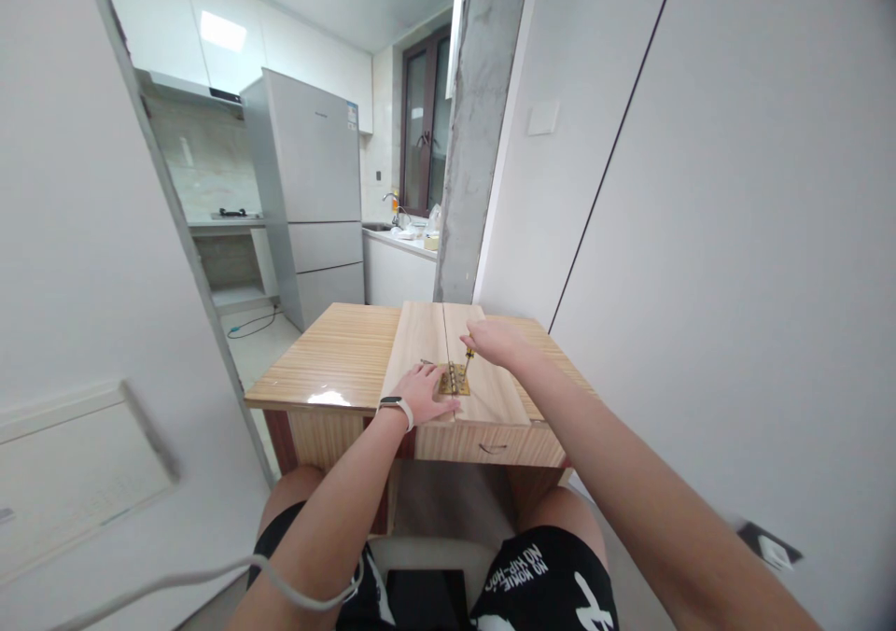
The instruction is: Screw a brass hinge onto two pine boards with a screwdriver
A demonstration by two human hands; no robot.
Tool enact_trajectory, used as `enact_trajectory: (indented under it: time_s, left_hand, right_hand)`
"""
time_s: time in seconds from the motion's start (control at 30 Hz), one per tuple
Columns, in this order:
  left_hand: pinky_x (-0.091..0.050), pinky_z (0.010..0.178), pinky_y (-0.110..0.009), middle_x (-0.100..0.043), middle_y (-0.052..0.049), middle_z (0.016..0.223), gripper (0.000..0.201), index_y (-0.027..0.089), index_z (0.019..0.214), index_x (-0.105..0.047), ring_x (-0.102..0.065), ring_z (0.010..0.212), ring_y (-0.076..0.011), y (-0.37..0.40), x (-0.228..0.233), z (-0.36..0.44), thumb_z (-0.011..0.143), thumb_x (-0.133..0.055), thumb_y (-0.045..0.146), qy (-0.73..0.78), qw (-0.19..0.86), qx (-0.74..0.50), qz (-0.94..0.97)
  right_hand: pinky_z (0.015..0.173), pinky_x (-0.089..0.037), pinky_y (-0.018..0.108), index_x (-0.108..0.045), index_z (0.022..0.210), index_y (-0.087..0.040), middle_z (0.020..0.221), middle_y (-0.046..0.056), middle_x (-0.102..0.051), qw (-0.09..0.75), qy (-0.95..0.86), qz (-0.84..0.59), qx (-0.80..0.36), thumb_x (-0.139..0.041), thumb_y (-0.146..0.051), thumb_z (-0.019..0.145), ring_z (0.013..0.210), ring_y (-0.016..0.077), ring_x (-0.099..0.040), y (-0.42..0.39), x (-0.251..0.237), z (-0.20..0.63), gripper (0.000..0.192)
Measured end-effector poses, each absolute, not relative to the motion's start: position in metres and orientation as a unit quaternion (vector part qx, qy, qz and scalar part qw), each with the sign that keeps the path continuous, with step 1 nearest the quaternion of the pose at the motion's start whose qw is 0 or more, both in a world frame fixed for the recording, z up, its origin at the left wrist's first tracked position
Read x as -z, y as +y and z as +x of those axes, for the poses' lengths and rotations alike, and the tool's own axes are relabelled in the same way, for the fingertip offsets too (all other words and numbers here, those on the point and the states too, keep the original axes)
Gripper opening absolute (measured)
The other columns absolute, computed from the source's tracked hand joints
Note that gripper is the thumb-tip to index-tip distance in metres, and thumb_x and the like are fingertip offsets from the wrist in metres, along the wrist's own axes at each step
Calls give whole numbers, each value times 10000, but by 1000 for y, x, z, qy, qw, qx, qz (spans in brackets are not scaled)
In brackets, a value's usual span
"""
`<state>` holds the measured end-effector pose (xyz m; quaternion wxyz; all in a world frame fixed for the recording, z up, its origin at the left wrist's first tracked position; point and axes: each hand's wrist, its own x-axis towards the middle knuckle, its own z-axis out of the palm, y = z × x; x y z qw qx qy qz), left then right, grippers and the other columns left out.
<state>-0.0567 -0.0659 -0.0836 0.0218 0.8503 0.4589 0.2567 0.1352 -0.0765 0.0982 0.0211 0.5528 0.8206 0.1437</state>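
Two hands at a brass hinge [454, 379] spanning the seam between two pale boards [448, 360] on a wooden table [336, 360]

The left hand [422, 394], palm down and fingers spread, presses flat on the left board just beside the hinge, gripping nothing. The right hand [494, 340] is closed on a small yellow-handled screwdriver [469, 360], tip down at the hinge's upper right corner. Judged step: driving a hinge screw; the next move calls for keeping the tool upright and both boards steady. No container shows on the table; the drawer [490, 446] below is shut
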Motion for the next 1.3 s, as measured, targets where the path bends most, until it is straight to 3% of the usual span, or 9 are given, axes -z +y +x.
enact_trajectory:
  time_s: [0.17, 0.4, 0.6, 0.73, 0.93, 1.3]
  left_hand:
    - [-362, 1120, -476, -579, -124, 1375, 893, 226, 1448, -493, -476, 1299, -333, -65, 85, -57, 799, -523, 839, 457, 18, -258, 851]
    - [-359, 1121, -461, -579, -131, 1375, 882, 223, 1451, -489, -480, 1292, -330, -64, 86, -57, 808, -525, 827, 454, 18, -263, 851]
    - [-356, 1121, -459, -580, -133, 1373, 884, 212, 1446, -498, -481, 1285, -331, -64, 85, -58, 811, -524, 827, 452, 21, -264, 852]
    - [-351, 1125, -462, -580, -131, 1372, 878, 221, 1449, -496, -475, 1292, -333, -65, 86, -58, 804, -550, 815, 455, 26, -264, 850]
    - [-351, 1126, -462, -583, -131, 1369, 877, 216, 1444, -501, -474, 1297, -331, -65, 86, -58, 808, -540, 819, 454, 25, -266, 850]
    - [-367, 1117, -469, -588, -130, 1361, 865, 217, 1435, -509, -489, 1287, -327, -64, 88, -57, 811, -538, 815, 450, 14, -264, 853]
  right_hand:
    - [925, -488, 346, -718, 1172, -109, 1134, 234, -722, 32, 800, 575, -169, -362, -390, 1043, 1113, 295, -679, -76, -99, 127, 472]
    - [916, -492, 348, -760, 1099, -114, 1100, 217, -731, 34, 796, 576, -185, -444, -186, 976, 1111, 285, -677, -68, -88, 122, 347]
    - [923, -485, 380, -678, 1226, -124, 1160, 213, -707, 3, 791, 595, -141, -344, -368, 1045, 1094, 294, -672, -71, -88, 123, 451]
    - [939, -473, 365, -672, 1198, -140, 1303, 201, -644, 50, 835, 533, -124, -379, -334, 1034, 1176, 295, -632, -71, -92, 135, 388]
    - [889, -491, 372, -640, 1211, -127, 1204, 187, -697, 52, 836, 529, -140, -429, -443, 1034, 1111, 300, -666, -64, -98, 146, 419]
    - [923, -485, 373, -705, 1179, -124, 1177, 207, -713, 64, 822, 552, -124, -339, -470, 1047, 1119, 299, -673, -69, -104, 139, 521]
